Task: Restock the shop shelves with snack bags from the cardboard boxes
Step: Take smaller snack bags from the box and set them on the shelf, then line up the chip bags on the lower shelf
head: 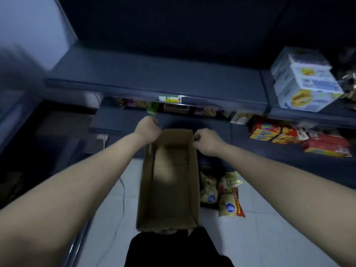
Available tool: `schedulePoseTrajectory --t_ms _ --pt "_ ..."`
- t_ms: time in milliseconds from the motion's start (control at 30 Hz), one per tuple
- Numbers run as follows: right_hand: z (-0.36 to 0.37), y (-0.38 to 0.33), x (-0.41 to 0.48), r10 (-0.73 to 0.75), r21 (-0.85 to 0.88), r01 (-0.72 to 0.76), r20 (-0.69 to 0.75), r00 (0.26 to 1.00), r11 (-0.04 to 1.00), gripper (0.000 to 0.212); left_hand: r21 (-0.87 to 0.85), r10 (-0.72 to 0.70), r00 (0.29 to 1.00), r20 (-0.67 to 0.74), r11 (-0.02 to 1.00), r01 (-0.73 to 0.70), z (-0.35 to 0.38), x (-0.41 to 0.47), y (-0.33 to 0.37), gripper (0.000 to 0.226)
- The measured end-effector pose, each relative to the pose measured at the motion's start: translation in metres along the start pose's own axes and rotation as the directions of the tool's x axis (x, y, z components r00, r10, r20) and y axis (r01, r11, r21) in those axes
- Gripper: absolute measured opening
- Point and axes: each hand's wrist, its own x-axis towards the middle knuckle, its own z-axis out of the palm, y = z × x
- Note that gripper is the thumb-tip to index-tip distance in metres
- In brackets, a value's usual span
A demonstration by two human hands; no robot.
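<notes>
Left hand (pixel 148 130) and right hand (pixel 207 140) grip my empty brown cardboard box's (pixel 169 189) far rim; yellow snack bags (pixel 229 193) at four o'clock need shelving.

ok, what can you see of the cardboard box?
The cardboard box is plain brown, long and narrow, open at the top, and looks empty: bare base and walls inside. It runs lengthwise away from the person, near end by dark clothing. The left hand curls over its far left corner, the right hand grips the far right rim. Unclear whether it is lifted.
</notes>
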Motion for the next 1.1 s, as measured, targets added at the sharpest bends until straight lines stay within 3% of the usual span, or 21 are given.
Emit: schedulePoseTrajectory --t_ms 133,367,433,467,533,633,767,867,1000,1100 --pt "0.057 0.014 0.014 0.105 -0.031 -0.101 0.173 0.979 0.994 0.032 0.006 -0.202 0.976 0.087 0.979 0.202 0.032 -0.01 -0.069 0.029" --pt "0.133 0.063 0.048 0.221 -0.042 -0.217 0.204 0.954 0.975 0.01 -0.008 -0.422 0.903 0.087 0.906 0.424 0.1 -0.025 -0.126 0.041" --pt "0.143 0.071 0.045 0.293 0.023 -0.305 0.221 0.93 0.952 0.054 -0.018 -0.442 0.895 0.049 0.896 0.444 0.117 -0.024 -0.136 0.036" --pt "0.146 0.074 0.045 0.3 0.056 -0.321 0.232 0.925 0.946 0.06 -0.029 -0.448 0.894 0.008 0.894 0.448 0.121 -0.023 -0.138 0.035" --pt "0.152 0.084 0.045 0.312 0.121 -0.347 0.237 0.92 0.93 0.051 -0.068 -0.472 0.88 -0.059 0.881 0.468 0.129 -0.018 -0.145 0.034" --pt "0.16 0.092 0.04 0.34 0.224 -0.393 0.24 0.909 0.892 0.041 -0.106 -0.524 0.851 -0.041 0.849 0.518 0.14 -0.011 -0.159 0.033" --pt "0.169 0.093 0.029 0.403 0.442 -0.458 0.217 0.889 0.772 0.047 -0.135 -0.52 0.851 -0.076 0.851 0.508 0.149 -0.009 -0.167 0.041" --pt "0.175 0.102 0.02 0.454 0.566 -0.507 0.246 0.857 0.65 0.048 -0.105 -0.486 0.865 -0.126 0.874 0.475 0.15 -0.016 -0.162 0.029" --pt "0.174 0.126 -0.016 0.528 0.669 -0.53 0.234 0.816 0.521 0.016 0.039 -0.366 0.926 -0.09 0.928 0.371 0.156 -0.033 -0.144 0.027" --pt "0.169 0.154 -0.051 0.6 0.725 -0.515 0.176 0.781 0.457 0.01 0.071 -0.274 0.961 -0.031 0.959 0.276 0.169 -0.047 -0.115 0.029"
